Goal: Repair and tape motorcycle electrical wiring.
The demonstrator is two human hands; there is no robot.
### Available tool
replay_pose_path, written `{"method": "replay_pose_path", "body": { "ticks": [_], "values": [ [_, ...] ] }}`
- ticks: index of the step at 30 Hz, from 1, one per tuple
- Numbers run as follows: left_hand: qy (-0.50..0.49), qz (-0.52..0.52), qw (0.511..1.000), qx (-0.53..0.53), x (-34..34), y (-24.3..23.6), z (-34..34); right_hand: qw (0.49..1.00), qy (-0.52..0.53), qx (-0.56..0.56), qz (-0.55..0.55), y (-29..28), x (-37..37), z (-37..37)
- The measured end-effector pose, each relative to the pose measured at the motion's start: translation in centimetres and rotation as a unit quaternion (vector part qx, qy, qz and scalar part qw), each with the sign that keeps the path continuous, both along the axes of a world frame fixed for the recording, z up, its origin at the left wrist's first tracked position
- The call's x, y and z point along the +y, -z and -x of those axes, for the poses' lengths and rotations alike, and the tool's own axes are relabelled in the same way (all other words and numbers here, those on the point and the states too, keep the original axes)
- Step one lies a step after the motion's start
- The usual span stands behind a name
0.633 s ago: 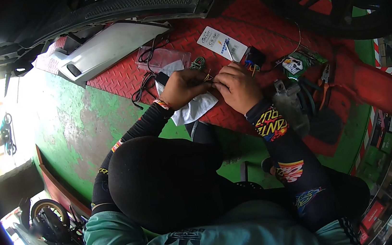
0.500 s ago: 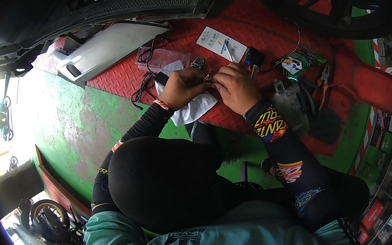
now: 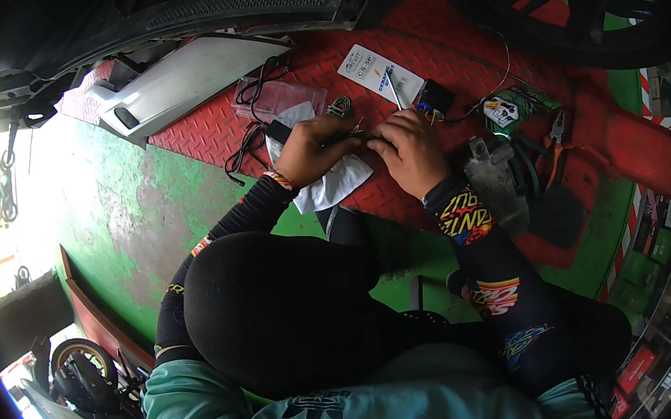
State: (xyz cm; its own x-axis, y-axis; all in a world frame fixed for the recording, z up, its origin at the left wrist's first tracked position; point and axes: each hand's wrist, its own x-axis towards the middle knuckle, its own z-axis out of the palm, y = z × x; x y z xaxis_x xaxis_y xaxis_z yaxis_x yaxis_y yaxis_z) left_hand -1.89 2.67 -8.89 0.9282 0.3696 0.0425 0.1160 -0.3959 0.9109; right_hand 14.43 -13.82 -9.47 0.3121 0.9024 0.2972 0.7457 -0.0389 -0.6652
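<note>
Above the red plate, both of my hands are close together with their fingers pinched. My left hand (image 3: 314, 152) grips thin wires (image 3: 358, 127), whose yellowish ends show at its fingertips. My right hand (image 3: 410, 151) is closed just beside those ends; a slim silver tool (image 3: 398, 93) sticks up from its fingers, its kind unclear. What lies between the fingertips is mostly hidden. Near my right hand sits a black block with blue and yellow wires (image 3: 435, 99). A bundle of green wires (image 3: 339, 107) lies just beyond my left hand, and a white plastic bag (image 3: 334, 186) lies beneath it.
On the red tread plate (image 3: 202, 125) lie a white card (image 3: 380, 74), a clear plastic box (image 3: 277, 100), black cable (image 3: 245, 155), a green packet (image 3: 509, 109), orange-handled pliers (image 3: 554, 153) and a clear bag (image 3: 496, 179). A wheel (image 3: 489, 35) and a white panel (image 3: 188, 81) stand beyond.
My right hand has shifted slightly right, away from my left hand. The silver tool in it has tilted and shows brighter. My left hand stays almost in place.
</note>
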Motion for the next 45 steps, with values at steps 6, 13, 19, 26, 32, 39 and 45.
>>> {"method": "replay_pose_path", "body": {
  "ticks": [6,13,19,26,32,39,45],
  "values": [
    [0.004,0.054,0.999,-0.007,-0.2,0.2,-0.2,0.997,0.018,0.070,0.010,-1.0,0.0,0.4],
    [0.014,-0.051,0.996,-0.069,-0.1,0.0,-0.5,0.999,0.012,-0.012,-0.038,-1.0,0.4,0.3],
    [0.015,-0.081,0.995,-0.053,-0.2,0.0,-0.5,0.998,0.020,-0.032,-0.052,-1.0,0.4,0.6],
    [-0.028,-0.025,0.999,0.005,-0.4,-0.2,0.1,0.999,0.023,-0.007,-0.021,-0.2,0.2,0.9],
    [-0.023,0.018,0.999,0.030,-0.6,-1.0,-0.2,0.999,0.014,-0.040,0.002,0.1,0.2,0.5],
    [0.009,0.041,0.998,0.037,-0.2,-0.8,0.1,1.000,0.002,-0.018,0.015,-0.5,0.3,0.9],
    [-0.004,0.027,1.000,0.001,-0.5,-0.5,-0.2,1.000,0.021,-0.023,-0.002,-0.1,0.2,1.0]
  ]
}}
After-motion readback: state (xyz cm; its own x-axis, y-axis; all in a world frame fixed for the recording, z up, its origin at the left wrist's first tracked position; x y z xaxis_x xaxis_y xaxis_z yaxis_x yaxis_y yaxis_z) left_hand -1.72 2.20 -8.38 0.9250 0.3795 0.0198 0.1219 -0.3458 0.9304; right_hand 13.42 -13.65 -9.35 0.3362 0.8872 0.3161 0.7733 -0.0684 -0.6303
